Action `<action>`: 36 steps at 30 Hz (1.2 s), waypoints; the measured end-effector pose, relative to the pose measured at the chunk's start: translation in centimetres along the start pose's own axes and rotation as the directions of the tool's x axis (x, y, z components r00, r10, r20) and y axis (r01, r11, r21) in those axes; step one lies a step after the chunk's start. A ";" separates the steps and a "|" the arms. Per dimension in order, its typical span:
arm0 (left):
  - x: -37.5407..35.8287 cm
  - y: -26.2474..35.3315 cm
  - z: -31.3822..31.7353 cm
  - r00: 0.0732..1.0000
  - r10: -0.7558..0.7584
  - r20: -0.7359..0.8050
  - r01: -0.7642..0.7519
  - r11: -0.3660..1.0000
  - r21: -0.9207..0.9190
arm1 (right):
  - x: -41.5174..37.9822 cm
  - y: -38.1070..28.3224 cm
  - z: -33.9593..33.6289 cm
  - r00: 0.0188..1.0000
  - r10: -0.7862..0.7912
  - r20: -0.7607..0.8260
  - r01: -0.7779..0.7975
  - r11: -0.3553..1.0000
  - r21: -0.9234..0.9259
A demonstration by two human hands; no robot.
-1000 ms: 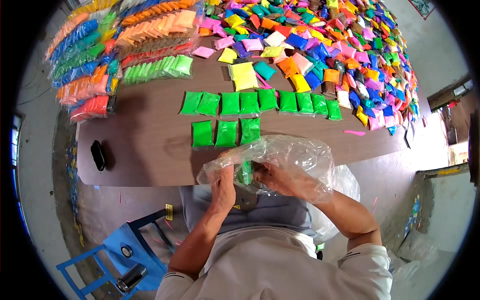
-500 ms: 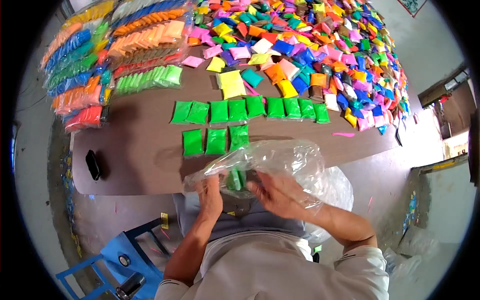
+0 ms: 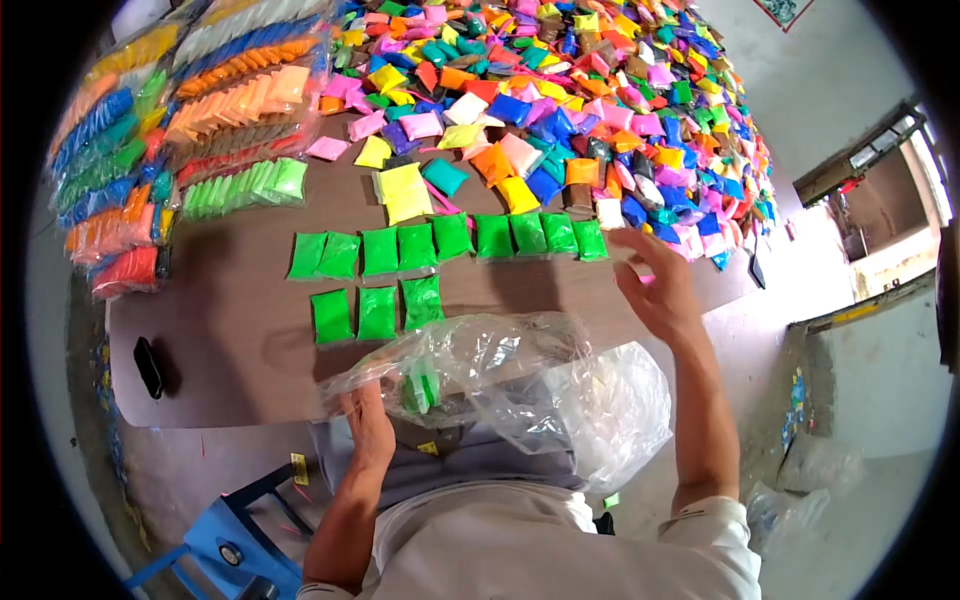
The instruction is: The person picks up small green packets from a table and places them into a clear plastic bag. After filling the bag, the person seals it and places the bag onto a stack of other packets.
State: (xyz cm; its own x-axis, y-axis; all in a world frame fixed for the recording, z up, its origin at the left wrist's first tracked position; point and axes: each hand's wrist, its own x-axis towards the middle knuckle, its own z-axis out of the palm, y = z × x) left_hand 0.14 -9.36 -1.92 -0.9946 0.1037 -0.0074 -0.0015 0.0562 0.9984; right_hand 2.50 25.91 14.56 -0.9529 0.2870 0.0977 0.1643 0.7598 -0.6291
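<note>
My left hand (image 3: pixel 368 418) holds the rim of a large clear plastic bag (image 3: pixel 500 345) at the table's front edge, its fingers partly behind the film. Inside the bag, green packets (image 3: pixel 421 385) show through the plastic. Over the right part of the table, my right hand (image 3: pixel 660 290) reaches forward with thumb and fingers apart and nothing between them. Closest to its fingertips is the right-end green packet (image 3: pixel 590 240) of a row of several. Three more green packets (image 3: pixel 376 313) lie in a shorter row nearer me.
A big heap of mixed coloured packets (image 3: pixel 560 110) covers the table's back. Bagged stacks of sorted packets (image 3: pixel 240 110) stand at left. A yellow packet (image 3: pixel 405 193) lies behind the green row. A black object (image 3: pixel 148 367) sits front left; a blue stool (image 3: pixel 225 540) is below.
My right hand has left the bag and moved forward and right to the end of the green row. My left hand stays at the bag's rim. The whole view has shifted.
</note>
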 end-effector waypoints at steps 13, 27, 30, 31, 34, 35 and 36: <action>-0.3 0.7 -0.2 0.998 0.038 0.048 -0.045 0.987 0.155 | 4.5 10.6 6.5 0.892 -0.442 -0.093 0.345 0.801 -0.490; -0.7 1.9 0.6 0.997 -0.060 -0.054 0.058 0.997 -0.040 | 6.0 6.9 7.6 0.850 -0.478 -0.220 0.293 0.777 -0.556; -0.6 3.2 0.4 0.998 -0.061 -0.008 0.061 0.996 0.068 | 6.0 7.2 7.5 0.854 -0.517 -0.046 0.426 0.748 -0.509; -0.5 3.6 0.5 0.999 -0.053 -0.002 0.053 0.995 0.082 | 6.0 7.5 7.8 0.854 -0.521 -0.011 0.453 0.752 -0.479; -0.5 3.5 0.4 1.000 -0.026 0.009 0.025 0.994 0.107 | 6.1 7.6 7.8 0.874 -0.484 0.049 0.460 0.790 -0.405; -0.5 2.5 0.3 1.000 -0.010 0.006 0.010 0.995 0.101 | 6.2 7.6 7.7 0.883 -0.465 0.061 0.451 0.805 -0.385; -0.5 2.2 0.3 1.000 0.007 0.002 -0.007 0.995 0.096 | 6.4 7.7 7.7 0.874 -0.483 0.046 0.463 0.801 -0.379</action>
State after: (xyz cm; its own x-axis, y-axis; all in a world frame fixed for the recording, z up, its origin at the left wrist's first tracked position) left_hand 0.66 -8.96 0.23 -0.9943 0.1065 -0.0009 0.0153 0.1504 0.9885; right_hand -4.32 29.12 4.44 -0.9242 -0.1431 0.3540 -0.2130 0.9627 -0.1669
